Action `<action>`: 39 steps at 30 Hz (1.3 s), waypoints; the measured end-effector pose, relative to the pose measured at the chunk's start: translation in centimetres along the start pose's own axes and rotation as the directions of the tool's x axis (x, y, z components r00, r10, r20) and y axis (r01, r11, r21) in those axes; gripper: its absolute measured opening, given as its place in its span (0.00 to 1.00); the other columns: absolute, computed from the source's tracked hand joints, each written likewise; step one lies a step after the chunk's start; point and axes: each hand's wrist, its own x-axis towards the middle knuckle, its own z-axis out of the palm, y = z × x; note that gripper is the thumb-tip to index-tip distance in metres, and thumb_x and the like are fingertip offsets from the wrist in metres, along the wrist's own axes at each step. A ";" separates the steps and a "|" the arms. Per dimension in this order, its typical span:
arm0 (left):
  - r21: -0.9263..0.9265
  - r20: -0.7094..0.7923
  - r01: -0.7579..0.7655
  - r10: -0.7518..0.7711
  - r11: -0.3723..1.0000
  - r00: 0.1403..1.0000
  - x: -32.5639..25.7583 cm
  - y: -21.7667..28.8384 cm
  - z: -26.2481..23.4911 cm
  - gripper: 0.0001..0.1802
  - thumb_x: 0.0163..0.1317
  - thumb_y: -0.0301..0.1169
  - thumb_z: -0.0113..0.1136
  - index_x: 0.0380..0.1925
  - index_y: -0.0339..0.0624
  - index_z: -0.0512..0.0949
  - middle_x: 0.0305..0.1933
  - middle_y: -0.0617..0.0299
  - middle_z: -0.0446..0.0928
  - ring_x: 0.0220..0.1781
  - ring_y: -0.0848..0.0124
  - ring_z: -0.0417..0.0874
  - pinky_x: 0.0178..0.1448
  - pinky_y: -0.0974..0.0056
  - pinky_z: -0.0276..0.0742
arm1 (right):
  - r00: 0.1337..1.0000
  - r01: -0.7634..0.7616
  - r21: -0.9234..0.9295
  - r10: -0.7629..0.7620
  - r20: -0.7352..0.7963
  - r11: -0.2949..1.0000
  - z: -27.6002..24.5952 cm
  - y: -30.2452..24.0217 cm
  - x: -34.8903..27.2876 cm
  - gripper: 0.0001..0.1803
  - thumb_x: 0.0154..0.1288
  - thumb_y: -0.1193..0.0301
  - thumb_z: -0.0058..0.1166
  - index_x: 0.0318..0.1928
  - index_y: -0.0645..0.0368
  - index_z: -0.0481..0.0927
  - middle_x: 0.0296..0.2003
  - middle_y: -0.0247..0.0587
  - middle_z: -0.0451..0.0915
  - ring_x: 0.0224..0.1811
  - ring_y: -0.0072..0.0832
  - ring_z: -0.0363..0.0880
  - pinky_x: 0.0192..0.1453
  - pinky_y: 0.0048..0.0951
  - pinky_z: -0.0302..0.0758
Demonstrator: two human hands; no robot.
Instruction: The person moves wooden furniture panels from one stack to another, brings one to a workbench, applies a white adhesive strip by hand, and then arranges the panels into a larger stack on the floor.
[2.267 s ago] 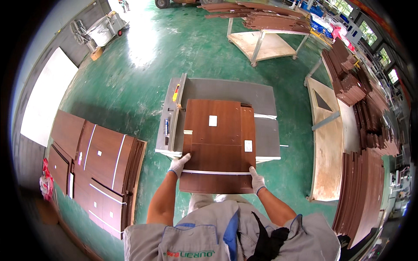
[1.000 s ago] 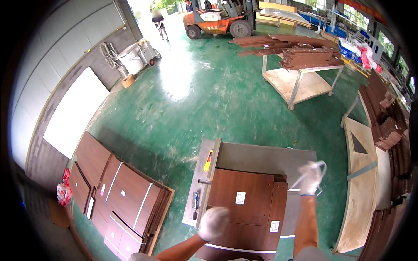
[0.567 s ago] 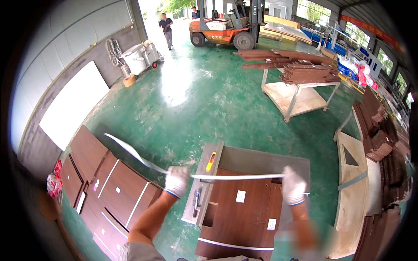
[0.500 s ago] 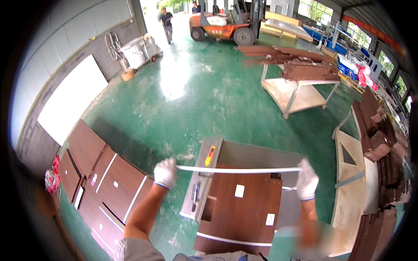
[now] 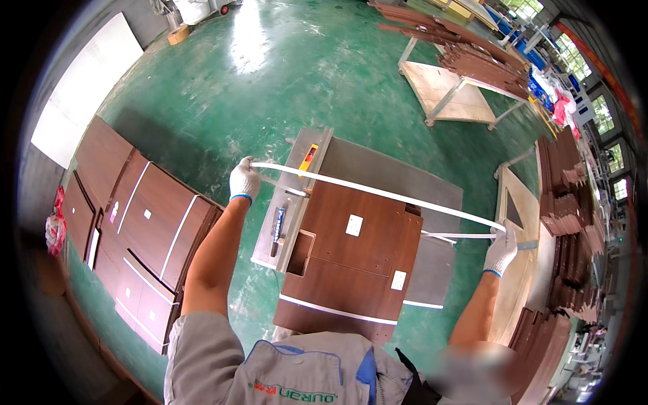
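Note:
A white packing strap is stretched above a stack of dark brown panels. Its left end is pinched in my white-gloved left hand, beyond the stack's left side. My gloved right hand grips the strap off to the right, nearer to me. Lower lengths of strap run from each hand toward the stack's sides. Another white strap crosses the panels close to my body. The panels lie on a grey machine table. On its left ledge rest a yellow-and-orange tool and a blue marker-like stick.
More strapped brown panels lie at the left. A wheeled cart carries brown strips at the far right; stacked brown profiles stand nearer on that side. A white board leans on the left wall.
The view has tilted downward. My hands have moved farther apart, and the strap, nearly level before, now slants down to the right. Both hands keep hold of it.

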 end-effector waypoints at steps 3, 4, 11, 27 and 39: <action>0.069 0.020 0.012 -0.013 0.998 1.000 -1.0 1.0 1.3 0.16 0.74 0.29 0.53 0.57 0.39 0.82 0.40 0.37 0.85 0.42 0.46 0.90 0.47 0.51 0.82 | 0.996 -0.084 0.032 0.085 -0.011 0.996 -0.3 -0.1 -0.4 0.19 0.78 0.76 0.48 0.63 0.69 0.81 0.47 0.42 0.88 0.49 0.28 0.86 0.54 0.30 0.83; 0.078 0.069 0.021 -0.027 0.997 0.997 -1.1 0.9 1.6 0.17 0.74 0.30 0.53 0.58 0.41 0.82 0.43 0.37 0.85 0.46 0.43 0.88 0.50 0.49 0.82 | 0.996 -0.083 0.025 0.084 -0.011 0.996 -0.4 0.8 -0.2 0.19 0.78 0.76 0.48 0.63 0.69 0.81 0.47 0.42 0.88 0.49 0.28 0.86 0.54 0.30 0.83; -0.008 0.265 -0.023 0.024 1.000 0.964 -3.2 1.0 8.0 0.15 0.74 0.32 0.54 0.54 0.42 0.84 0.41 0.37 0.85 0.46 0.44 0.88 0.50 0.48 0.82 | 0.982 -0.158 0.139 0.170 -0.080 0.978 -1.7 1.4 -1.0 0.20 0.77 0.71 0.52 0.62 0.71 0.82 0.47 0.46 0.87 0.51 0.31 0.87 0.54 0.31 0.84; -0.521 0.375 0.281 -0.080 0.806 0.923 -4.0 0.6 11.3 0.31 0.62 0.09 0.41 0.64 0.34 0.79 0.50 0.60 0.87 0.56 0.68 0.85 0.63 0.65 0.78 | 0.927 -0.324 0.352 0.370 -0.069 0.878 2.8 9.1 -2.2 0.19 0.77 0.73 0.52 0.64 0.63 0.81 0.47 0.41 0.87 0.45 0.27 0.87 0.46 0.26 0.84; -0.085 0.726 -0.598 0.461 0.797 0.511 -2.0 15.8 14.7 0.19 0.74 0.39 0.52 0.52 0.39 0.83 0.52 0.45 0.85 0.56 0.45 0.85 0.63 0.49 0.79 | 0.943 -0.037 -0.213 0.105 0.317 0.976 14.5 11.9 -8.8 0.25 0.72 0.64 0.54 0.67 0.59 0.78 0.59 0.55 0.84 0.64 0.49 0.83 0.69 0.41 0.77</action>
